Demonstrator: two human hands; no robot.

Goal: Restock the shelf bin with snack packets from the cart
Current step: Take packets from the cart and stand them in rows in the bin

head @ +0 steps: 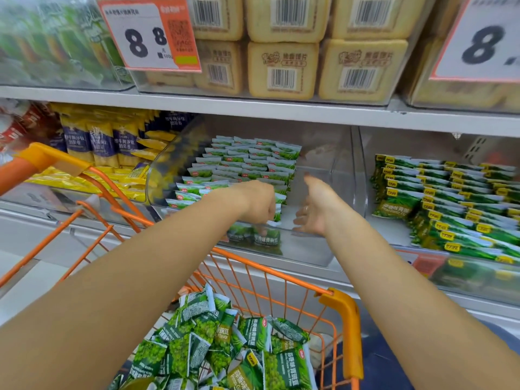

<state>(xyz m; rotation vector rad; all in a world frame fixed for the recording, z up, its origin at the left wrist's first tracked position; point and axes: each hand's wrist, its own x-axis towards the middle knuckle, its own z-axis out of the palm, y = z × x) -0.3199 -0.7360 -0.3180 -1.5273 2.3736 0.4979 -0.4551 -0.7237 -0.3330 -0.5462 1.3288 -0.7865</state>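
— Where were the hands?

— Both reached over the orange cart [342,311] into the clear shelf bin [309,249]. The left hand [257,202] was bent down at the wrist, its fingers curled around green snack packets [277,213] at the bin's front edge.

— And the packets relative to those fingers?

— Directly under and between them, white edges showing beside the knuckles, standing just behind the front wall, next to the rows of green packets [247,161] already filling the bin's left side.

— The right hand?

— The right hand [315,209] was relaxed, palm turned inward, fingers loosely spread and holding nothing, over the bare right part of the bin.

— The rest of the stock?

— Loose packets [225,347] lay heaped in the cart below the forearms.
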